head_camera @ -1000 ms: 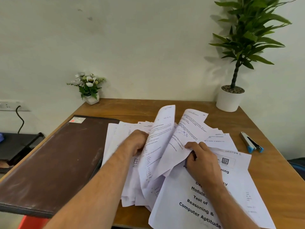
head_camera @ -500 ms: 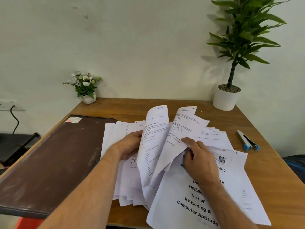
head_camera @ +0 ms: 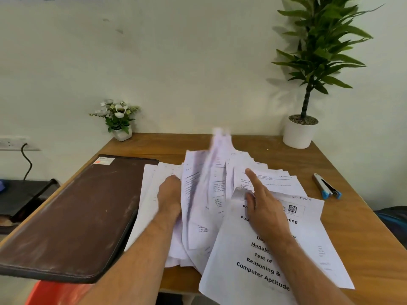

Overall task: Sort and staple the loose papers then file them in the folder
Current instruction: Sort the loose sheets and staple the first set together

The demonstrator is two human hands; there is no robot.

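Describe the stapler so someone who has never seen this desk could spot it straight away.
Start at the tall green plant in the white pot at the wooden table's far right corner. Come toward the camera along the right edge: the stapler lies on bare wood, just clear of the spread papers. It is the only slim metal thing there, silver and black with blue tips.

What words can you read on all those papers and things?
"Module", "Test of Reasoning & Computer Aptitude": printed on the front sheet.
"SECTION 1": handwritten at that sheet's top right corner.
QR code beside the right hand: not readable.
Sticker on the brown folder: too small.
Other papers by the left hand: blurred.
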